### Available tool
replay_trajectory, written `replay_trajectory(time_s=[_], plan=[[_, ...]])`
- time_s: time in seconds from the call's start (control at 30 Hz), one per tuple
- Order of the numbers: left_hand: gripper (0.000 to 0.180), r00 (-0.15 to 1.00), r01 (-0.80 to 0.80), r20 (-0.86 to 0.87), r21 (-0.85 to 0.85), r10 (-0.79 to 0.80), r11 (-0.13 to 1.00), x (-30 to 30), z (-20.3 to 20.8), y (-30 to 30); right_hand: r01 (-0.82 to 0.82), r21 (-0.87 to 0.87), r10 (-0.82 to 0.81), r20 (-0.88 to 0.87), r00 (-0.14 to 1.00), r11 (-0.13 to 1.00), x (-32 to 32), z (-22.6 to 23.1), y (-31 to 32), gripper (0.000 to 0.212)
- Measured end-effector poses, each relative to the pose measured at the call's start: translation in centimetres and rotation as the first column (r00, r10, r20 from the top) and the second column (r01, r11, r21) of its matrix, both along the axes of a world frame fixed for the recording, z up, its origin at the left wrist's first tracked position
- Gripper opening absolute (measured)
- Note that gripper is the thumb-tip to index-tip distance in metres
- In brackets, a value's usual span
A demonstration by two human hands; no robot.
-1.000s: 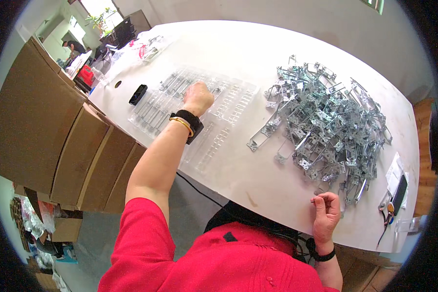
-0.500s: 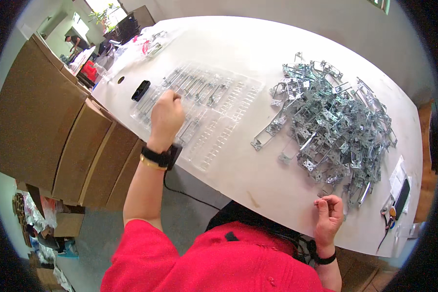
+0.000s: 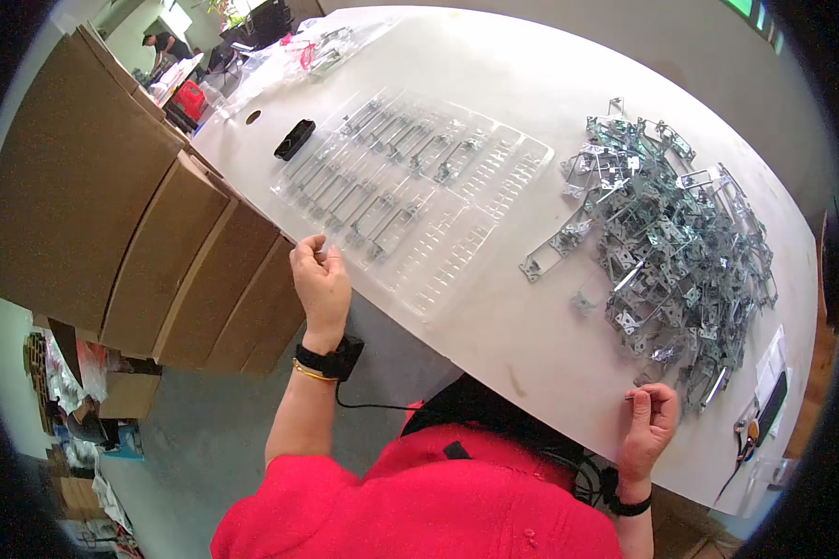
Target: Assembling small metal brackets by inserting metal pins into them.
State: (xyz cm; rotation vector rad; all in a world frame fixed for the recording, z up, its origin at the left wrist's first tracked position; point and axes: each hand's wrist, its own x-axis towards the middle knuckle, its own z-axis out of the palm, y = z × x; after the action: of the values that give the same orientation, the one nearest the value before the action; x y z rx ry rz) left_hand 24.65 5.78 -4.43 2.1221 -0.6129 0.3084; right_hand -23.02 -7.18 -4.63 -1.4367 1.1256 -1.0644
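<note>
"What's at the left?"

"The bare left hand (image 3: 322,291), near the edge of a clear plastic tray (image 3: 449,250); its fingers curl loosely, half open, nothing visible in them."

"And the tray?"

"Slim silvery metal brackets (image 3: 377,250) lie in two rows across its left part."

"Further right?"

"The bare right hand (image 3: 650,429), fingertips pinched; whether on anything, I can't tell. Beyond it lies a tangled grey metal heap (image 3: 667,238)."

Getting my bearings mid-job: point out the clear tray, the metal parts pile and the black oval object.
Clear tray (image 3: 435,268): head view, unfilled slots toward its right end.
Metal parts pile (image 3: 667,244): head view, middle of the heap.
Black oval object (image 3: 295,139): head view, its middle.
</note>
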Motion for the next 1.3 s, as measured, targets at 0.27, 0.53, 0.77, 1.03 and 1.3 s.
replay_trajectory(time_s=[0.27,0.53,0.77,1.03,1.3], plan=[[0.025,0.999,0.011,0.042,-0.009,-0.01,1.0,0.0,-0.9,-0.7,0.02,0.005,-0.02,0.016,1.0,1.0,0.2,-0.1,0.0,0.01],[0.024,0.937,0.095,0.331,0.073,-0.114,0.993,-1.1,0.0,-0.9,0.022,0.006,-0.022,0.017,1.0,1.0,0.0,-0.3,0.0,0.011],[0.03,0.831,0.156,0.478,0.292,-0.285,0.944,-2.9,0.7,-2.0,0.024,0.021,-0.025,0.03,0.999,0.999,0.1,-0.3,0.0,0.012],[0.032,0.878,0.176,0.389,0.277,-0.278,0.945,-2.7,0.3,-2.1,0.013,-0.006,-0.013,0.008,1.0,1.0,0.2,0.1,0.1,0.013],[0.04,0.893,0.17,0.379,0.217,-0.244,0.961,-3.5,0.7,-1.7,0.048,0.0,-0.048,0.023,0.999,0.999,0.3,0.2,0.3,0.008]])
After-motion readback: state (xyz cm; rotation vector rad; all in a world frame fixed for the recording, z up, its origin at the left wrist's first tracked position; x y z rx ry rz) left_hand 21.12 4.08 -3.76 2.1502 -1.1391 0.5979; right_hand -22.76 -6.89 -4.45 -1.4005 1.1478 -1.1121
